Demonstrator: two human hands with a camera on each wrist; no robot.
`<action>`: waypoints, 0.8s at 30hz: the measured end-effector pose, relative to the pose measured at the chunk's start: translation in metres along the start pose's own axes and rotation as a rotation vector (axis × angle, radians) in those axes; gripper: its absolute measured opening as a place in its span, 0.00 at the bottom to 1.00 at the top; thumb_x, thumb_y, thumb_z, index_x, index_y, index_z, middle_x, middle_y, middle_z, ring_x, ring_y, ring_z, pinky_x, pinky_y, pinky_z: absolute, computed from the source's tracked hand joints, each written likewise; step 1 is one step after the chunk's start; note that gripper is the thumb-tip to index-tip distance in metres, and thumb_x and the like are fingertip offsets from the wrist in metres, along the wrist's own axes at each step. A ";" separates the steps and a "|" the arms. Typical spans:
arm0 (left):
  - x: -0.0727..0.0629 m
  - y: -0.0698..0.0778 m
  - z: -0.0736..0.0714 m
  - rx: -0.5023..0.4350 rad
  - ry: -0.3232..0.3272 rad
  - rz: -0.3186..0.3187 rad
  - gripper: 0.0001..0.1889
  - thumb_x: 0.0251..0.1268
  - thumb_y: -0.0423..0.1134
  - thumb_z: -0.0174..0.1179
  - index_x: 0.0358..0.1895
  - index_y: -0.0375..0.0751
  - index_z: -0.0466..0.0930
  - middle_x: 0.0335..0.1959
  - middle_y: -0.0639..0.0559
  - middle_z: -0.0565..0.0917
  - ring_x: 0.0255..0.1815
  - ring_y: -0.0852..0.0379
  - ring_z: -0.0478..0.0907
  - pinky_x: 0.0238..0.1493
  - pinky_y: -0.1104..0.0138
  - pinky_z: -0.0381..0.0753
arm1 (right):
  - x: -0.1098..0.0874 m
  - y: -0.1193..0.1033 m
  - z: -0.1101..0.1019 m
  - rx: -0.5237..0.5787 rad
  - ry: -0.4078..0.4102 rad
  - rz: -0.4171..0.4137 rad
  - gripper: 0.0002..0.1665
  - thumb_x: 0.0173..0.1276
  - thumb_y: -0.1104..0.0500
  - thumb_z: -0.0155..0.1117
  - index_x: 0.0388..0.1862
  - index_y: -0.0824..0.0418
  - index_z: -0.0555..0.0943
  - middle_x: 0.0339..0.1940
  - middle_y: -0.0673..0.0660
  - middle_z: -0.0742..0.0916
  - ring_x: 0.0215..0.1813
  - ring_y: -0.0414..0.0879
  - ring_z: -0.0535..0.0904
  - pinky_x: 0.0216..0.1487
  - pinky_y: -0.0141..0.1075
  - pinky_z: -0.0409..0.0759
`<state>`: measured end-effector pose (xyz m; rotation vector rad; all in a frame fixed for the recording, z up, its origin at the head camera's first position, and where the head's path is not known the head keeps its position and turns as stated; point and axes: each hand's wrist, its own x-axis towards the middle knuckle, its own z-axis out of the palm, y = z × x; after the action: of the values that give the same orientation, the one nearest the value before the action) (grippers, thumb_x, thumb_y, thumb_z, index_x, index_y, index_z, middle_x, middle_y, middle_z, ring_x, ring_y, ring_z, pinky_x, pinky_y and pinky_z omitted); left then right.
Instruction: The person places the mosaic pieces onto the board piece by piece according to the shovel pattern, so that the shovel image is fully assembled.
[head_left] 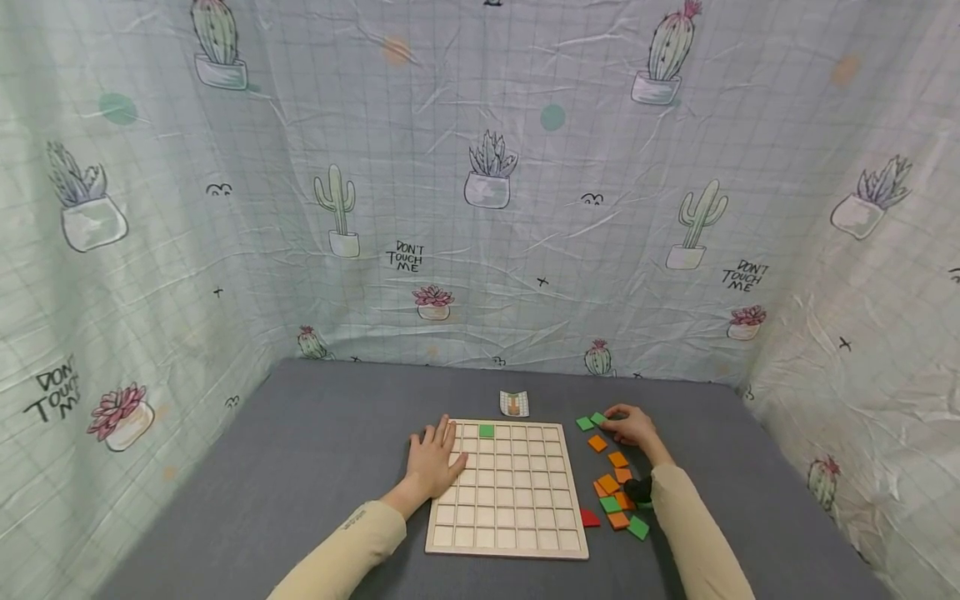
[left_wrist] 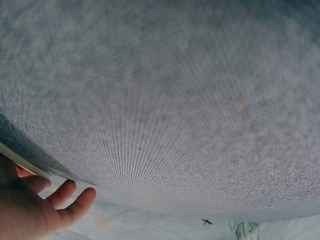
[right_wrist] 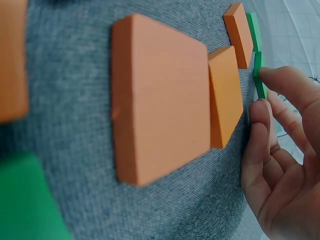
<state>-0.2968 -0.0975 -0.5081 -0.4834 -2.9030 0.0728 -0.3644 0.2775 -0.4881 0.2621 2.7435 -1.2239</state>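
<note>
One green tile is pinched between thumb and fingers of the right hand, right of the board's far right corner. Orange tiles are scattered nearer the desk's front edge. The board is touched at its left edge by the left hand, fingers straight and spread. A green square is set along its far edge.

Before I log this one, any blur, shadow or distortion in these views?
Head: fairly even light, board grid readable; left wrist: the gray table blurs toward the top and bows at its far edge, with a shadow beside the board; right wrist: the green tile at lower left is out of focus, the central orange tile sharper.
</note>
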 end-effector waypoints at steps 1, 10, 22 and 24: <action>0.000 0.000 0.000 -0.001 -0.002 -0.001 0.33 0.66 0.59 0.36 0.67 0.41 0.56 0.68 0.44 0.58 0.61 0.42 0.62 0.51 0.46 0.62 | 0.000 0.000 0.000 0.001 -0.002 -0.002 0.21 0.57 0.55 0.63 0.48 0.64 0.76 0.23 0.54 0.79 0.21 0.40 0.74 0.24 0.31 0.74; -0.001 0.000 -0.003 -0.019 0.003 -0.001 0.33 0.66 0.58 0.37 0.67 0.40 0.57 0.68 0.44 0.59 0.61 0.42 0.62 0.50 0.46 0.62 | 0.001 0.000 0.000 0.008 -0.010 0.011 0.22 0.57 0.55 0.63 0.49 0.64 0.76 0.29 0.58 0.80 0.22 0.40 0.74 0.25 0.32 0.74; -0.001 0.002 -0.004 -0.025 0.010 -0.005 0.33 0.66 0.58 0.37 0.67 0.40 0.57 0.68 0.44 0.59 0.61 0.41 0.62 0.50 0.46 0.62 | 0.001 0.000 -0.001 -0.027 0.000 -0.002 0.23 0.52 0.55 0.67 0.46 0.65 0.76 0.20 0.53 0.79 0.22 0.41 0.74 0.25 0.31 0.73; -0.001 0.002 -0.004 -0.030 0.003 -0.006 0.33 0.66 0.58 0.37 0.67 0.40 0.57 0.68 0.44 0.59 0.61 0.41 0.62 0.50 0.46 0.62 | 0.001 0.000 -0.001 -0.031 -0.001 -0.001 0.23 0.53 0.56 0.66 0.46 0.65 0.76 0.19 0.52 0.79 0.22 0.41 0.74 0.25 0.31 0.73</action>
<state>-0.2946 -0.0957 -0.5047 -0.4799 -2.9058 0.0276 -0.3655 0.2783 -0.4872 0.2562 2.7593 -1.1811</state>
